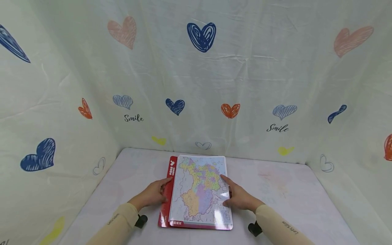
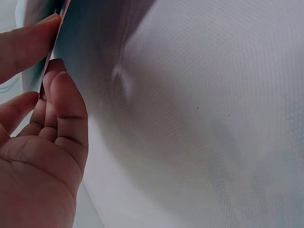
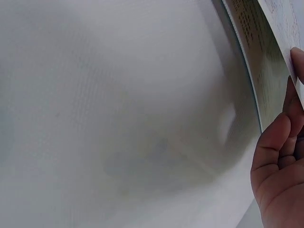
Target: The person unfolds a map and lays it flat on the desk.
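Observation:
Two glossy map sheets lie overlapped near the middle of the table in the head view. The upper map point(image 1: 200, 190) is pale blue with a multicoloured land area, offset to the right. Beneath it, the lower map point(image 1: 164, 217) shows a red strip along its left side. My left hand point(image 1: 153, 194) grips that red edge; the left wrist view has its fingers curled behind the thin sheet. My right hand point(image 3: 280, 161) pinches the upper map's right edge, with curled fingers underneath. A gap shows there between the two sheets.
A white cloth covers the table point(image 1: 275, 190). Behind and beside it hangs a pale curtain point(image 1: 245, 68) printed with hearts and the word "Smile". A small black object point(image 1: 141, 221) shows at the left wrist, and another black object point(image 1: 255, 229) at the right wrist.

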Motion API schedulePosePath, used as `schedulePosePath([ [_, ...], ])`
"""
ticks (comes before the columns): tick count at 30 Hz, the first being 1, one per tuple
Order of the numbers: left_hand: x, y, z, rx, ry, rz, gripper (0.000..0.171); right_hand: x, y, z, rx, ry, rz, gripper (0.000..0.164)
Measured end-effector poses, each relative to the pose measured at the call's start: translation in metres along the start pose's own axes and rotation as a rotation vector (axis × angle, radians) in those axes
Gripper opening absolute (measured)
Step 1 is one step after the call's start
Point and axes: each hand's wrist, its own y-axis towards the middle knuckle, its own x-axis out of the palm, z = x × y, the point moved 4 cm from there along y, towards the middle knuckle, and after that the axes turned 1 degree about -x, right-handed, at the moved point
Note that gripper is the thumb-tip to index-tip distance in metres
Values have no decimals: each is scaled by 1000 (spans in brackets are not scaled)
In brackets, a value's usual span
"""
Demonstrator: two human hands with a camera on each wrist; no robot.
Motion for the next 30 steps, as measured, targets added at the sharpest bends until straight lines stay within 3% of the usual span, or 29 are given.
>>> schedulePosePath([
  [30,-13,-9,-2,-45,13,19,86,-32,-13,9,55,-55,46,107],
])
